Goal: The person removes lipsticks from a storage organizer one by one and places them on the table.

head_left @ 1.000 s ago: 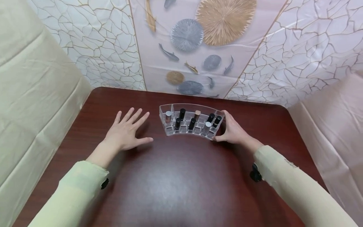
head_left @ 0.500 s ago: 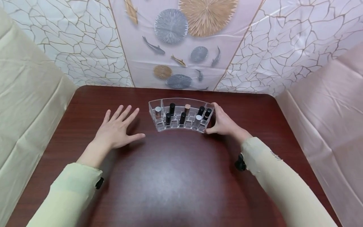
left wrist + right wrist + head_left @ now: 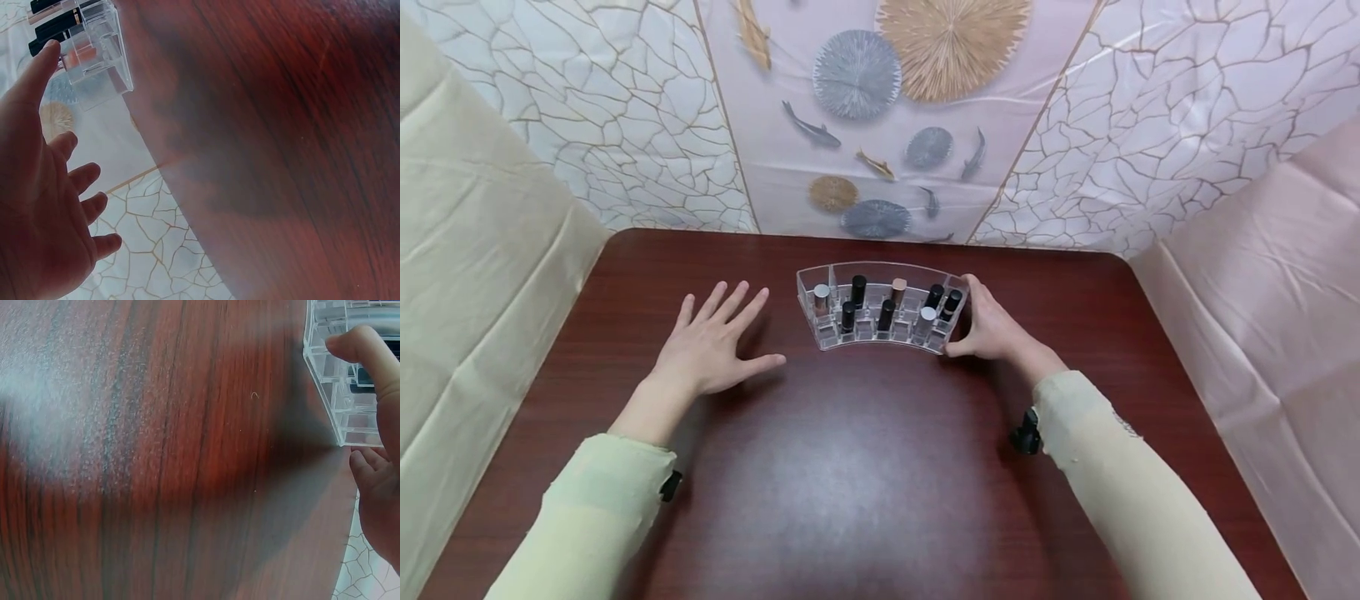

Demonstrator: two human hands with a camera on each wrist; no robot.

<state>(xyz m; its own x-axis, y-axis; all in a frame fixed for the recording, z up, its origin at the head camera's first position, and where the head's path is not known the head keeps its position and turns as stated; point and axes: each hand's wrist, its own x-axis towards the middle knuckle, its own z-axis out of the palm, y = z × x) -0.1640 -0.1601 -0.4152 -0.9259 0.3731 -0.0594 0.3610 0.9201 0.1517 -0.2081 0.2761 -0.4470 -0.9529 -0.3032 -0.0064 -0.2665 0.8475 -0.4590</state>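
Observation:
A clear, curved lipstick holder (image 3: 865,329) with stepped compartments stands toward the back of the table in the head view. Several tubes sit upright in it: most have black caps, such as a black-capped tube (image 3: 886,315), and one has a rose-gold cap (image 3: 898,289). A silver-capped tube (image 3: 822,297) is at the left end; another silver-capped tube (image 3: 927,321) is at the front right. My right hand (image 3: 996,325) grips the holder's right end, thumb at the front corner and fingers behind. My left hand (image 3: 703,346), fingers spread, is left of the holder, holding nothing.
The dark red wooden table (image 3: 850,467) has a glossy patch of light in front. Behind it hangs a patterned backdrop (image 3: 865,108) close to the table's back edge. Pale cloth sides (image 3: 467,292) slope up on the left and right.
The head camera has turned slightly, so the whole scene sits further left in view. Both hands and the lipstick holder keep their places on the table.

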